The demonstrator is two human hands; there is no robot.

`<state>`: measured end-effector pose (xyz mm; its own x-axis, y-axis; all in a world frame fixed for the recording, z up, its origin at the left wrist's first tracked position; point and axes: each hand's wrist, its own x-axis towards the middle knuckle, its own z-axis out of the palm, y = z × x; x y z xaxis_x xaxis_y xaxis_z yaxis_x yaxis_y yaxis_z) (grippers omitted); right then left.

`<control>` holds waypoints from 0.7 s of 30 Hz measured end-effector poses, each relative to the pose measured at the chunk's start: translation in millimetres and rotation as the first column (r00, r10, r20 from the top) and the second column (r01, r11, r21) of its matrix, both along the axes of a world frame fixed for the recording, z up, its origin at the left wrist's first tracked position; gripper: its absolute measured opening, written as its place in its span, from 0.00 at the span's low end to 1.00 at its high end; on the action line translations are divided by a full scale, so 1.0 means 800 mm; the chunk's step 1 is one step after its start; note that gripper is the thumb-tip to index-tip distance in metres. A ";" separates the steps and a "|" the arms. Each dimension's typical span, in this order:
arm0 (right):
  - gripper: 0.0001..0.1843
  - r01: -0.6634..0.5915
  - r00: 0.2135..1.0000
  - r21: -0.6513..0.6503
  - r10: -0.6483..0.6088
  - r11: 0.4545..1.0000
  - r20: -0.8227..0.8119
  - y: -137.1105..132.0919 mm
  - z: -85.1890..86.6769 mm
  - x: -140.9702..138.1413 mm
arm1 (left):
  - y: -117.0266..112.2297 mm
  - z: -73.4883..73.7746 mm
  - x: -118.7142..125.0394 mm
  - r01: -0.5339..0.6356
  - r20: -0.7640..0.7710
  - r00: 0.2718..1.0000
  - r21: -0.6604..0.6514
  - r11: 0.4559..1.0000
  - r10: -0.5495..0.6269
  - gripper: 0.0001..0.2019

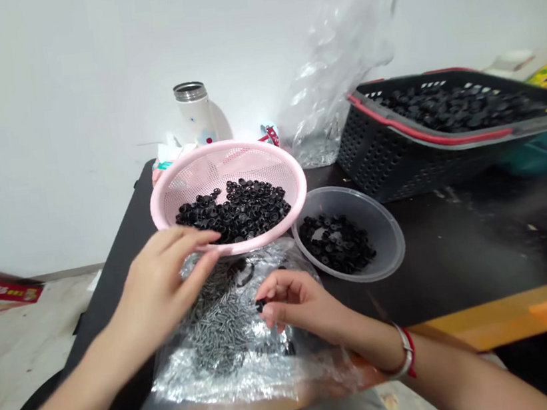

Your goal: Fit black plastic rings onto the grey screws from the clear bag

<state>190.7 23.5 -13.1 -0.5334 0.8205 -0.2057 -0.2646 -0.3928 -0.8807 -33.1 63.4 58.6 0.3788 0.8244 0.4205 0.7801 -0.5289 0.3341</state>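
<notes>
One head-worn view — near, above the table (451,255) — faces forward and down toward the wall (85,75).

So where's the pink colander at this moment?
In the head view, slightly left of centre: the pink colander sits left of the clear bowl, with the left hand at its near rim.

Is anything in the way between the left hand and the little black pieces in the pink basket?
No, nothing visible is in the way. The left hand is at the near rim of the pink basket, and its index fingertip seems to reach over that rim, right by the little black pieces.
</notes>
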 end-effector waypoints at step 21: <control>0.13 0.018 1.000 0.107 -0.020 0.994 0.021 0.003 0.009 0.010 | 0.021 0.014 0.034 0.075 0.196 0.981 -0.317 0.946 -0.013 0.08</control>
<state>198.5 25.9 -5.8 -0.5136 0.8484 -0.1283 -0.2509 -0.2915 -0.9231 -5.9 80.4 69.8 0.3577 0.9114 0.2034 0.6647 -0.4015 0.6301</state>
